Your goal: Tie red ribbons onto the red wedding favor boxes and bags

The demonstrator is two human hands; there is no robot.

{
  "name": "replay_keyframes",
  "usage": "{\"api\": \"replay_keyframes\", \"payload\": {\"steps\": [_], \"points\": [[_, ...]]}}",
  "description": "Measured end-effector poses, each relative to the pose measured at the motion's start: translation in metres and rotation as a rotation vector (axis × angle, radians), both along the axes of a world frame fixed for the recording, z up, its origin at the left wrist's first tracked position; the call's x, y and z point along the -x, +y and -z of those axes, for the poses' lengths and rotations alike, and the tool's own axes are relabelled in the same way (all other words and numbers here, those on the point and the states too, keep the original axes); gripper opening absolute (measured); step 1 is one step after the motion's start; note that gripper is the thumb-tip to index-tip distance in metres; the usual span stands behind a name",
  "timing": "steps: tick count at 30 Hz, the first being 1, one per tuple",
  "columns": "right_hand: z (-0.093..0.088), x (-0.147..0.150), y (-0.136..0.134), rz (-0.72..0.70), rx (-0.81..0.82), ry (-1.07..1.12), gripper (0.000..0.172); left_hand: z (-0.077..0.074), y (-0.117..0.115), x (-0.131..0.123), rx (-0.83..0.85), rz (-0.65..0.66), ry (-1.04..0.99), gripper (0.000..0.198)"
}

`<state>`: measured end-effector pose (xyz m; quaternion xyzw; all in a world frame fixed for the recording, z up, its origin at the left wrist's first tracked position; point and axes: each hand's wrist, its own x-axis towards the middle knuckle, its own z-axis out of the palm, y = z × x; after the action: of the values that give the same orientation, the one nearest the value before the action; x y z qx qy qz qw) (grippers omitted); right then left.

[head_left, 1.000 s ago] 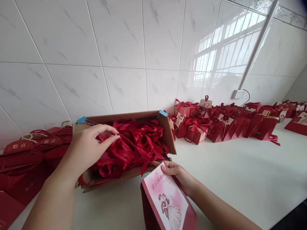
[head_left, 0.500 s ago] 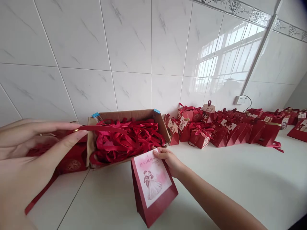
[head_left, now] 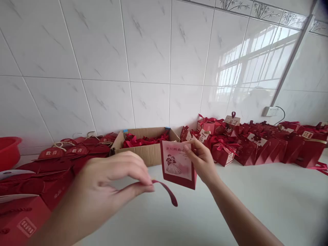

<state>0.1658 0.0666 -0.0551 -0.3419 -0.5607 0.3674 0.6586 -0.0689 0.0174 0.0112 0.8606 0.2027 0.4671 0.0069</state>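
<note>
My left hand point(head_left: 120, 184) pinches one end of a narrow dark red strap point(head_left: 167, 193) between thumb and fingers. The strap's free end curves down to the right, with a rounded tip. My right hand point(head_left: 202, 159) grips the top edge of a red wedding gift box point(head_left: 177, 167), thumb on its front. A pale pink panel with a printed couple and writing covers the box's front. The box is held above the white surface, just right of the strap. Behind both hands stands an open cardboard box point(head_left: 151, 155) of red ribbons point(head_left: 146, 140).
Several decorated red boxes point(head_left: 222, 152) line the wall on the right. More red gift boxes point(head_left: 58, 171) crowd the left, beside a red plastic basin point(head_left: 9, 152). A power strip point(head_left: 271, 111) is on the white tiled wall behind the table point(head_left: 230, 205).
My left hand has moved right and down with the strap, near the gift box. The gift box has risen and turned in my right hand. The view has shifted left.
</note>
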Motion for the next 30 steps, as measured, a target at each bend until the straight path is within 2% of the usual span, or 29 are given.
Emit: {"api": "replay_keyframes", "payload": {"steps": [3, 5, 8, 11, 18, 23, 30], "points": [[-0.012, -0.004, -0.024, 0.191, -0.257, -0.231, 0.011, 0.006, 0.006, -0.017, 0.005, 0.080, 0.068, 0.018], [-0.017, -0.003, -0.039, 0.265, -0.407, -0.363, 0.012, 0.012, 0.009, -0.024, -0.019, 0.120, 0.063, 0.020], [-0.021, 0.001, -0.054, 0.248, -0.567, -0.496, 0.019, 0.018, 0.011, -0.029, -0.013, 0.139, 0.026, 0.021], [-0.021, 0.002, -0.057, 0.199, -0.655, -0.528, 0.024, 0.020, 0.011, -0.032, 0.034, 0.110, -0.046, 0.024], [-0.018, 0.001, -0.050, 0.171, -0.714, -0.472, 0.022, 0.026, 0.008, -0.044, 0.150, 0.035, -0.090, 0.023], [-0.022, -0.002, -0.048, 0.158, -0.679, -0.452, 0.017, 0.029, 0.009, -0.046, 0.271, 0.068, -0.163, 0.023], [-0.021, -0.006, -0.046, 0.120, -0.679, -0.470, 0.012, 0.036, 0.014, -0.048, 0.256, 0.094, -0.243, 0.030]]}}
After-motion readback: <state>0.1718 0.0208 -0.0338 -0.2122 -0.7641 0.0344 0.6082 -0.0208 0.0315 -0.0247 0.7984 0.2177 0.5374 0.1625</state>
